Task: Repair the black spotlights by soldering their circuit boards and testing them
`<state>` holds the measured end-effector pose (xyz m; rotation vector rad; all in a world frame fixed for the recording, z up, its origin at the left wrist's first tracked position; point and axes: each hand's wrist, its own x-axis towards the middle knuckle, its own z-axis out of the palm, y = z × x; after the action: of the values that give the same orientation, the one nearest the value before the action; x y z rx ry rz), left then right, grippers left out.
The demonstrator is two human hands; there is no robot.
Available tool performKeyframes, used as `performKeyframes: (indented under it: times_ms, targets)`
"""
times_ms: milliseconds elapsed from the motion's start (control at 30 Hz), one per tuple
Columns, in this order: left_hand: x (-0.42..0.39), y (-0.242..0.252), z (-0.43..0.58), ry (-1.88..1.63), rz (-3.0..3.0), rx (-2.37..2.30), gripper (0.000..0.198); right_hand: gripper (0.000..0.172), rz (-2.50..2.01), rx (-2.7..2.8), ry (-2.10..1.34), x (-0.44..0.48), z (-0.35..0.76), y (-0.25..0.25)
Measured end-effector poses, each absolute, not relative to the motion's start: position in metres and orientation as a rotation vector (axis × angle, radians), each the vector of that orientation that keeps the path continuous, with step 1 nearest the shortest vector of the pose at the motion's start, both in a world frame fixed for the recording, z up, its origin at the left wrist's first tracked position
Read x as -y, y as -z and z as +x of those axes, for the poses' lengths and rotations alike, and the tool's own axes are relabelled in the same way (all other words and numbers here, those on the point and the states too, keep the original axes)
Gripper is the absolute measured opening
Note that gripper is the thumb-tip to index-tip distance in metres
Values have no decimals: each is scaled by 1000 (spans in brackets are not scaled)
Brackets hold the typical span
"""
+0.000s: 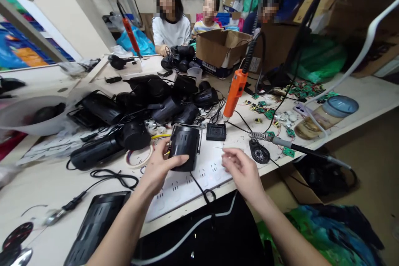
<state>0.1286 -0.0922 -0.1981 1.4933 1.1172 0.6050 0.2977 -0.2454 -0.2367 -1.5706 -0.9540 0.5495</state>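
Observation:
My left hand [163,162] is closed round the side of a black plastic housing [185,145] with slots in its face and a wire bracket at its edge. A black cord [199,185] hangs from below the housing. To its right, my right hand [238,166] has thumb and fingers pinched together, apart from the housing. A thin pale strand [217,147] sticks out of those fingertips; its kind is too small to tell. Beneath both hands lies a white power strip [181,193] with several sockets. A small black rectangular part [216,131] lies just beyond.
An orange electric screwdriver [236,91] hangs over the table. At right are a soldering iron [296,147], green circuit boards [268,112] and a jar [327,116]. Black housings [102,106] pile up at left. People sit behind a cardboard box [218,52].

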Motion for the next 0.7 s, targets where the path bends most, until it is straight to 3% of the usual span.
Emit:
performKeyframes:
  times_ms: [67,133,267,433,700]
  targets:
    - [106,183,124,-597,1330,-977,65,47,-1409,922,-647,238,296,227]
    - [122,172,125,-479,1202,-881,63,56,-1325,992,-652,237,295,216]
    - [152,167,142,-231,1011,-705,67,37,-1441,984,-471,258,299,210]
    - [180,176,173,-77,869,-556,58,31,-1445,569,-434,306,303,226]
    - [211,182,198,118,985,-569,54,7,-1283,143,-366,355,296,236]
